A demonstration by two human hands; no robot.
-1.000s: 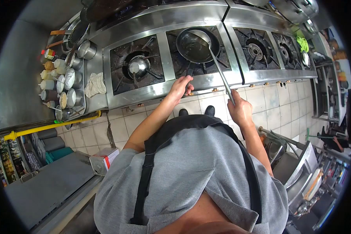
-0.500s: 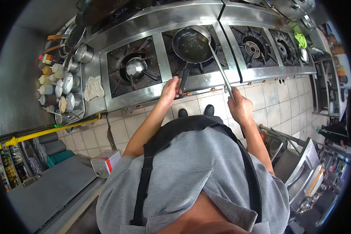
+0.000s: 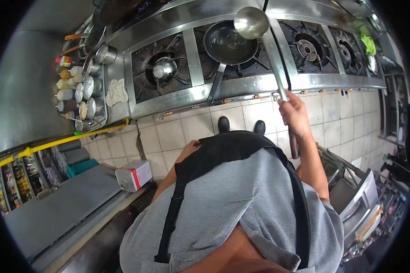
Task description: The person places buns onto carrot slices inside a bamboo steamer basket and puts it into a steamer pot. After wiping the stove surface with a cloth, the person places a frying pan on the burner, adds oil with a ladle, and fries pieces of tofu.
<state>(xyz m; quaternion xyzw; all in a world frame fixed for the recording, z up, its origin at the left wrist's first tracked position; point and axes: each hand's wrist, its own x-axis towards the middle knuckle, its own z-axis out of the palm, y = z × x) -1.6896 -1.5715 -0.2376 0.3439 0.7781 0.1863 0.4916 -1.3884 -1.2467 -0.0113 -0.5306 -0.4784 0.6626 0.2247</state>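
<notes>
A dark frying pan point(image 3: 231, 43) with liquid in it rests on the second burner from the left, its handle pointing toward me over the stove's front edge. In my right hand point(image 3: 294, 113) is a long-handled metal ladle point(image 3: 251, 22), its bowl raised beyond the pan's right rim and its wooden handle end below my fingers. My left hand point(image 3: 190, 148) is low at the left side of my apron point(image 3: 223, 152), away from the pan. The apron partly hides it, and its fingers are not clear.
A small metal pot point(image 3: 164, 69) sits on the left burner. A white cloth point(image 3: 116, 92) lies left of it, beside several bottles and metal containers. A yellow pipe point(image 3: 73, 143) runs at the left. Farther right is a burner point(image 3: 307, 50).
The ladle has come out of the pan and moved up and right with my right hand. My left hand has left the pan's handle area and dropped back to my apron.
</notes>
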